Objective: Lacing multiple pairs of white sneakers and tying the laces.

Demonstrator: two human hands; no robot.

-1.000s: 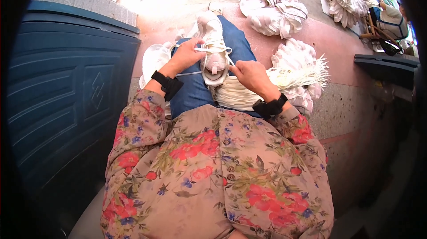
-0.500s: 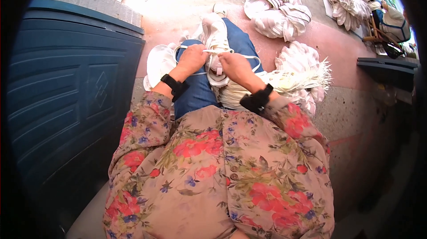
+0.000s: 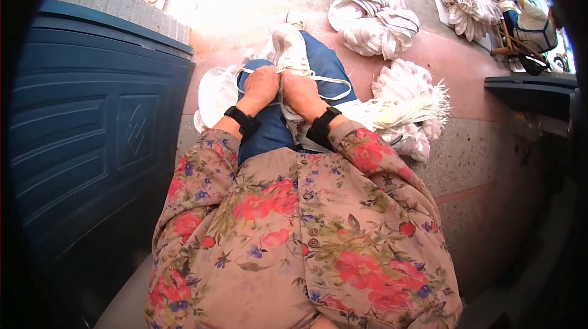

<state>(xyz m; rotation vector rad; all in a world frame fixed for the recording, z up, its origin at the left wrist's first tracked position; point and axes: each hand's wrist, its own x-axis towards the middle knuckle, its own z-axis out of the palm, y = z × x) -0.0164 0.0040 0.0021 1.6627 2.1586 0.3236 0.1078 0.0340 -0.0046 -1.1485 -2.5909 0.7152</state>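
Note:
Across my knees, between my jeans-clad thighs, rests a white shoe upper (image 3: 289, 47). A flat white shoelace (image 3: 339, 81) loops out to both sides of it. Fingers curled, my left hand (image 3: 261, 85) holds the lace at the upper's near left side. My right hand (image 3: 300, 91) is closed right beside it over the near part of the upper, also on the lace; its fingertips are mostly hidden. By my right thigh, a thick bundle of cream-white laces (image 3: 407, 108) with frayed-looking ends lies over pale shoe uppers.
White shoe uppers (image 3: 217, 87) lie at my left knee. Large bundles of uppers (image 3: 380, 26) sit on the floor ahead, with another pile (image 3: 468, 4) farther right. A dark blue panelled door (image 3: 92, 108) stands close on my left. At the far right are a chair (image 3: 530, 29) and a dark ledge (image 3: 527, 87).
My right hand has moved left and nearer, coming close against my left hand over the upper. The lace stretch that showed between the hands is now mostly covered. The view has shifted slightly.

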